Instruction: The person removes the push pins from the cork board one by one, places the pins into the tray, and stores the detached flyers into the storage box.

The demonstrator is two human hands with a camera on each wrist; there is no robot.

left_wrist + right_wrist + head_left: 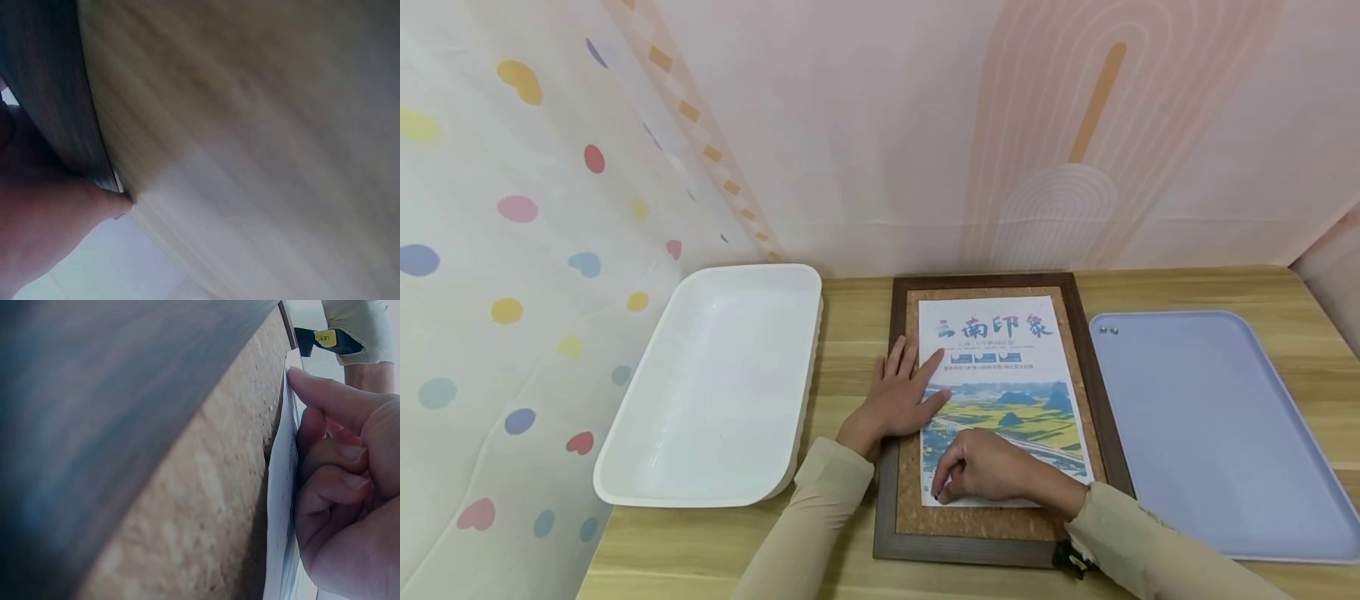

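A printed poster (pixel 1000 367) with a yellow and green field scene lies on a cork board (pixel 977 521) with a dark wooden frame (pixel 947 548). My left hand (pixel 898 400) is spread flat over the poster's left edge and the frame's left side, thumb and index finger on the paper. At the poster's lower left corner, my right hand (pixel 988 467) pinches a small dark tack, mostly hidden by the fingertips. In the right wrist view its other fingers (pixel 331 487) are curled over the paper (pixel 281 506), whose edge lifts slightly off the cork.
Left of the board stands a deep white tray (pixel 700 492). To the right lies a flat lilac tray (pixel 1217 433) with two small silver tacks (pixel 1108 331) in its far left corner. All rest on a wooden table (pixel 850 317) against a patterned cloth backdrop (pixel 880 167).
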